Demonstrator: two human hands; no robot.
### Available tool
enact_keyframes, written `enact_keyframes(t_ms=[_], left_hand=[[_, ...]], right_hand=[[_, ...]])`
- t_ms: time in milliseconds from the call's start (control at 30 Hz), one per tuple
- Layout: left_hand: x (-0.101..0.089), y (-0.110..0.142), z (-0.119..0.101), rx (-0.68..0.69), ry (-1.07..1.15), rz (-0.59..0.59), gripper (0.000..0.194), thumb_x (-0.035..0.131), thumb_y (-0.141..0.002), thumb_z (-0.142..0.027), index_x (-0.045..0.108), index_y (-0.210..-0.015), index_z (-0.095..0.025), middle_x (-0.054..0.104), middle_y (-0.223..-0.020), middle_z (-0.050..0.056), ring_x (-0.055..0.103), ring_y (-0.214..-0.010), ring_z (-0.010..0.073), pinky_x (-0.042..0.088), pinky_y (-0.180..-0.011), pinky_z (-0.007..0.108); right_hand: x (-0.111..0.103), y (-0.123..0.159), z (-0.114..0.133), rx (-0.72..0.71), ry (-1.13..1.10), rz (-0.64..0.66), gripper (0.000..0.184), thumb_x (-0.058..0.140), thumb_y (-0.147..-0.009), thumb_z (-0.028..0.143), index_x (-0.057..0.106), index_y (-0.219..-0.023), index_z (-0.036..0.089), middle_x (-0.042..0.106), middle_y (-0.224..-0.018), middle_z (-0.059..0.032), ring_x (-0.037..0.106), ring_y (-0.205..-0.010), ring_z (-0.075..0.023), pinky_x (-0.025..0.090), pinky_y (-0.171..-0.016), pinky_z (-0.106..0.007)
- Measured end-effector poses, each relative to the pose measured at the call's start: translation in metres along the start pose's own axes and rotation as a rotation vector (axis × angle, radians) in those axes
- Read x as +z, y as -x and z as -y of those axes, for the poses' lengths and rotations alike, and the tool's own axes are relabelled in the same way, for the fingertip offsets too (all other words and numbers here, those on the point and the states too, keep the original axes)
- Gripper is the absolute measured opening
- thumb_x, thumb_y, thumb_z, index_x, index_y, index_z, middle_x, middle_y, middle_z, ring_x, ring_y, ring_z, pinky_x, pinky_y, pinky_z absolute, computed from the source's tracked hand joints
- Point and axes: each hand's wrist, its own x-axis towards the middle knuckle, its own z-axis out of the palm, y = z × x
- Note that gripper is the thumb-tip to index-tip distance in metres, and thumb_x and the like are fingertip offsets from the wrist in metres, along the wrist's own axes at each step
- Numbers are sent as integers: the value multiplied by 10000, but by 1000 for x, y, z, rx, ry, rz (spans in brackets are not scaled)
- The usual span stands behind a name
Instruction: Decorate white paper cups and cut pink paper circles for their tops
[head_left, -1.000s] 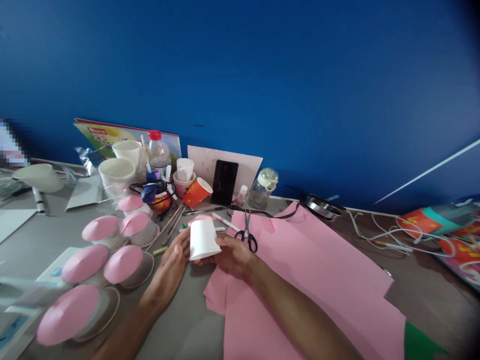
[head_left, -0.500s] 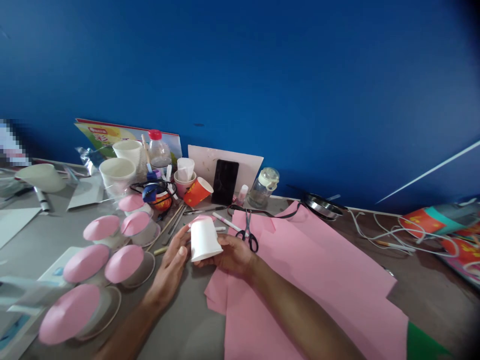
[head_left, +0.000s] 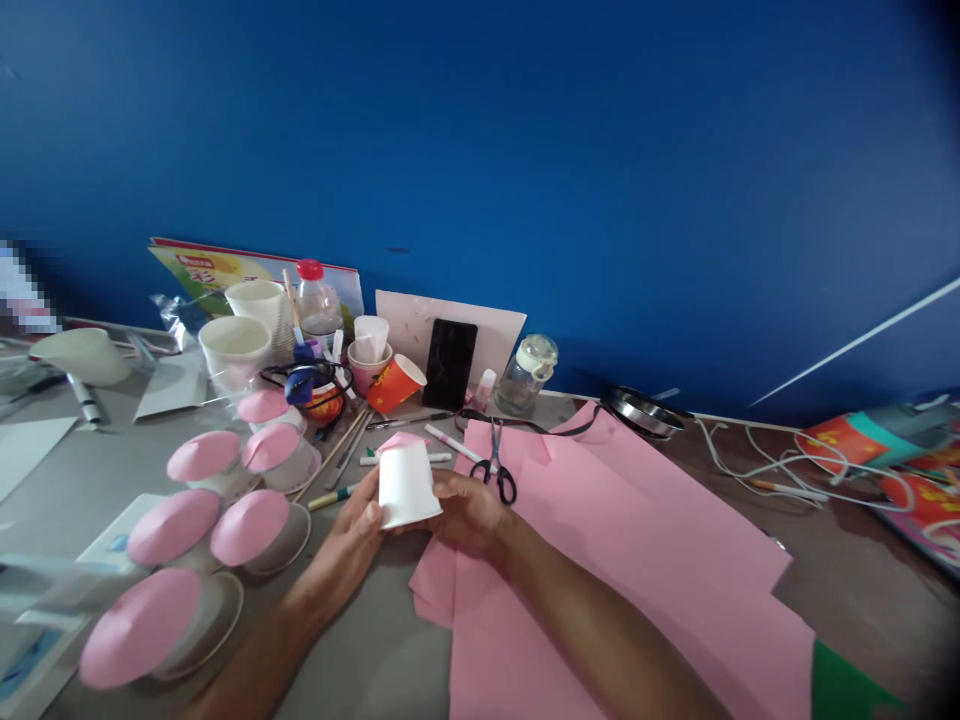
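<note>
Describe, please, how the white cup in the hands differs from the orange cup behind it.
Colour: the white cup shows a plain outside, while the orange cup has yellow marks.
Pose: the white cup's rim points down toward the person; the orange cup is tilted, its mouth facing up and to the right.
Support: the left hand and right hand hold the white cup; neither touches the orange cup.
Both have tapered sides.

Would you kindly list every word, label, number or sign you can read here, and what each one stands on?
"彩" (probably; blurred): on the colourful pad standing at the back left.
Small red label on that pad: too small to read.
Yellow markings on the tilted orange cup: too blurred to read.
Held white cup: no text on the side that shows.
</note>
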Motion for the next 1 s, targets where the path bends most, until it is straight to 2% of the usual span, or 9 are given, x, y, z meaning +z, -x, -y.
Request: enact_keyframes(t_ms=[167,267,433,567,667,800,1000], left_hand=[[0,-1,0,38,-20,4,681,613,-796,-536,431,-1391,-259,515,-1384,102,423,-1284,322,318,-1071,435],[-3,-1,1,63,-74,-20,678,619,-790,-539,439,-1376,-248,476,-1420,110,379,-1324,326,273,-1102,460],[-6,-2,0,88,-225,-81,599,607,-812,-508,464,-1323,-231,475,-1406,126,490,-1236,301,332,-1068,445],[-3,-4,-4,60,-367,-220,538,665,-758,-490,541,-1187,-191,621,-1165,118,641,-984,250,478,-885,388],[-2,-5,-3,41,-472,-286,420,675,-730,-466,597,-1012,-165,662,-887,56,661,-762,195,516,-723,334],[-1,-2,4,36,-649,-234,245,615,-758,-394,613,-839,-163,590,-631,-16,573,-539,139,470,-540,264],[9,7,-1,120,-949,-60,224,482,-844,-321,627,-747,-182,551,-581,-18,506,-517,126,403,-487,227]], right_hand=[[-1,-1,10,-101,142,-83,285,631,-604,254,627,-876,170,687,-833,-45,632,-804,-199,496,-734,-316],[-2,-1,15,-214,311,-161,361,652,-616,249,618,-970,191,691,-921,-40,630,-879,-216,495,-762,-321],[-2,2,18,-446,944,-412,573,700,-648,243,528,-1194,212,630,-1139,-65,582,-1034,-238,460,-898,-382],[-6,1,16,-550,1270,-553,578,675,-692,238,492,-1237,179,605,-1190,-111,565,-1085,-259,449,-941,-408],[-11,-2,11,-621,1427,-623,574,680,-692,223,491,-1232,167,602,-1180,-133,555,-1101,-282,446,-952,-426],[-18,-5,7,-665,1603,-639,574,685,-703,250,484,-1231,152,608,-1112,-146,565,-1051,-301,470,-914,-448],[-20,-4,5,-743,1717,-641,552,696,-698,313,511,-1173,102,624,-1035,-164,567,-983,-323,465,-888,-486]])
